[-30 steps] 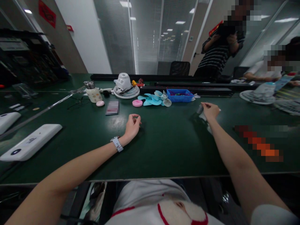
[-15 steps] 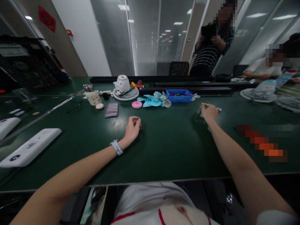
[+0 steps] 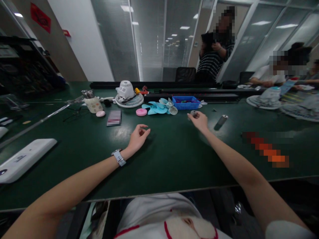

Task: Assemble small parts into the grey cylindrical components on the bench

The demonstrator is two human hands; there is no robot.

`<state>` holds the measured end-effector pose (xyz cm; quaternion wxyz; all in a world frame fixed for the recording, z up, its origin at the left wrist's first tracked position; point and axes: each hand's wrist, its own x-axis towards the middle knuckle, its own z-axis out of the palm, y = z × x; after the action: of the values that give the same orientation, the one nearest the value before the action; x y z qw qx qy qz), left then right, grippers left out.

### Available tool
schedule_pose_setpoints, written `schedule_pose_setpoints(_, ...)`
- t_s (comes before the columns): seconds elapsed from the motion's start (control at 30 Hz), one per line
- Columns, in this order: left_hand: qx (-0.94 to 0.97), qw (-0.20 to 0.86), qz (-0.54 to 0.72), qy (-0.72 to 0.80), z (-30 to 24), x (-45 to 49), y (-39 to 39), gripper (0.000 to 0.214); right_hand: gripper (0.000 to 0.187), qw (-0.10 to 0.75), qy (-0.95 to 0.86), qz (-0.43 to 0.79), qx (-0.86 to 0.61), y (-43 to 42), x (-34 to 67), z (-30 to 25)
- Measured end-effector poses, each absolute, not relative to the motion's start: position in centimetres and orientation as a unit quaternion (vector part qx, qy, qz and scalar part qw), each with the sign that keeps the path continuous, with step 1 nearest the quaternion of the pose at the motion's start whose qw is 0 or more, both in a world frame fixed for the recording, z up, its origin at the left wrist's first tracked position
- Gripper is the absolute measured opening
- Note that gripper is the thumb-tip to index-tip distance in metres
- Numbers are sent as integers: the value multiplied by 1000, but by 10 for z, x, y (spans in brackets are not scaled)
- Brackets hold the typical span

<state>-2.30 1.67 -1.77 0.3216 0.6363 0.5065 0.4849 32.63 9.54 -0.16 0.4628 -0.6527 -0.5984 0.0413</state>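
My right hand (image 3: 198,120) is raised slightly over the green table (image 3: 174,156), fingers pinched on a small grey cylindrical part (image 3: 193,113). A dark cylinder with a silver end (image 3: 221,121) lies on the table just to its right, untouched. My left hand (image 3: 138,136), with a watch on the wrist, rests on the table near the middle, fingers loosely curled with nothing visible in them. Beyond my hands lie light blue fan blades (image 3: 159,106), a pink round cap (image 3: 141,112) and a blue parts bin (image 3: 186,102).
A white fan grille with motor housing (image 3: 127,94), a small flask (image 3: 91,102) and a pink disc (image 3: 100,113) sit at the back left. White devices (image 3: 23,159) lie at the left edge. One person stands behind; others sit at the far right with more fan parts (image 3: 266,99).
My right hand has left the dark cylinder on the table and moved left toward the centre, holding a small grey part. My left hand stayed put, its fingers slightly looser.
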Motion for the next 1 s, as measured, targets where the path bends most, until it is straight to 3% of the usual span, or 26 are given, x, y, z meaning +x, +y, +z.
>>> schedule_pose_setpoints(0.07, 669, 314, 465, 487, -11, -20, 11, 39, 44, 480, -675, 171, -534, 74, 272, 1)
schedule_pose_setpoints(0.2, 733, 282, 428, 448, 2, -14, 1, 42, 39, 410, -765, 311, -388, 26, 190, -2)
schedule_pose_setpoints(0.37, 774, 247, 400, 423, 12, -11, 1, 28, 37, 387, -778, 309, -386, 1, 173, -12)
schedule_pose_setpoints(0.63, 804, 218, 352, 426, 28, -15, 3, 26, 35, 381, -779, 314, -386, 0, 177, -11)
schedule_pose_setpoints(1.0, 715, 200, 457, 490, 20, -25, 11, 22, 43, 405, -762, 312, -396, -6, 175, -13)
